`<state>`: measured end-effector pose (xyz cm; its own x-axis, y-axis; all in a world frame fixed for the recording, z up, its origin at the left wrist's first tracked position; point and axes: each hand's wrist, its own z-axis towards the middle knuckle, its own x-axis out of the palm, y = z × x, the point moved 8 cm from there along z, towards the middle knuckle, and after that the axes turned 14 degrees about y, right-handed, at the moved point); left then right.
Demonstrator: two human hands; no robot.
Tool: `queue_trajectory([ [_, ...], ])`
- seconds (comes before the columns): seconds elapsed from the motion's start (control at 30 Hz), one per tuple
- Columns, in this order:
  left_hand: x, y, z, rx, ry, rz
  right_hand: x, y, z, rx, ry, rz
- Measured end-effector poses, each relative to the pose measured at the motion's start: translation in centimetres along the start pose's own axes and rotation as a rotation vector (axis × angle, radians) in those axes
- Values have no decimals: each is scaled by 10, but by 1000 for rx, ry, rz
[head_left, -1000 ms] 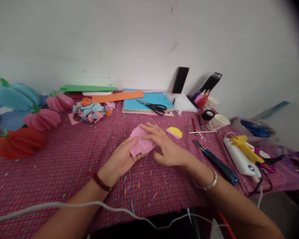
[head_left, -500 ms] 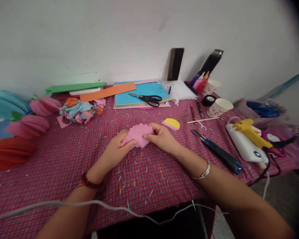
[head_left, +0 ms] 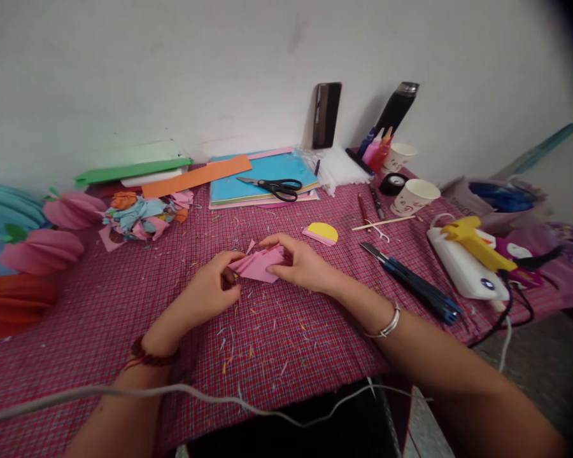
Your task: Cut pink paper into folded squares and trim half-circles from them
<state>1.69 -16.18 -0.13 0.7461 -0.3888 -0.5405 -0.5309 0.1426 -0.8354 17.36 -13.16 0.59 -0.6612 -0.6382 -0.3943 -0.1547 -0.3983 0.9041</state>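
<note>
Several pink paper pieces (head_left: 258, 266) are held together as a stack above the tablecloth, their edges fanned unevenly and one small corner poking up at the back. My right hand (head_left: 298, 264) is closed on the stack's right side, thumb in front and fingers behind. At the left end is my left hand (head_left: 210, 286), its thumb dropped away from the index finger, which is against or close to the paper's edge. Its other fingers are partly hidden. Just beyond my right hand lies a folded yellow and pink half-round paper piece (head_left: 322, 233).
Black scissors (head_left: 279, 187) rest on coloured sheets (head_left: 229, 191). A utility knife (head_left: 415, 283) and a yellow glue gun (head_left: 477, 242) on a white power bank-like box (head_left: 463, 267) lie right. Crumpled scraps (head_left: 146, 216) and paper pumpkins (head_left: 42, 248) sit left. A white cable (head_left: 186, 388) crosses the front.
The pink stack has tilted flatter, showing its layered edges. My left thumb has come off its front and the left hand has shifted left; the right hand keeps its grip.
</note>
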Motion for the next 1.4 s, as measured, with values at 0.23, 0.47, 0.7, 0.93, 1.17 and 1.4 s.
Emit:
queue_trajectory([
  [0.23,-12,-26,-9,93,-289,198,1,-2,-1,11,-20,40],
  [0.47,-10,-2,-9,3,-189,73,-10,-18,-2,6,-15,157],
  [0.7,3,10,-3,-48,-161,-124,-5,-32,-2,99,-56,302],
  [0.93,-3,-2,-4,72,-284,74,-8,-28,-1,-2,-84,424],
  [1.17,12,0,1,177,-132,120,-7,-26,-2,-28,58,355],
  [1.4,20,-1,8,127,-182,267,4,-23,0,-38,125,403],
])
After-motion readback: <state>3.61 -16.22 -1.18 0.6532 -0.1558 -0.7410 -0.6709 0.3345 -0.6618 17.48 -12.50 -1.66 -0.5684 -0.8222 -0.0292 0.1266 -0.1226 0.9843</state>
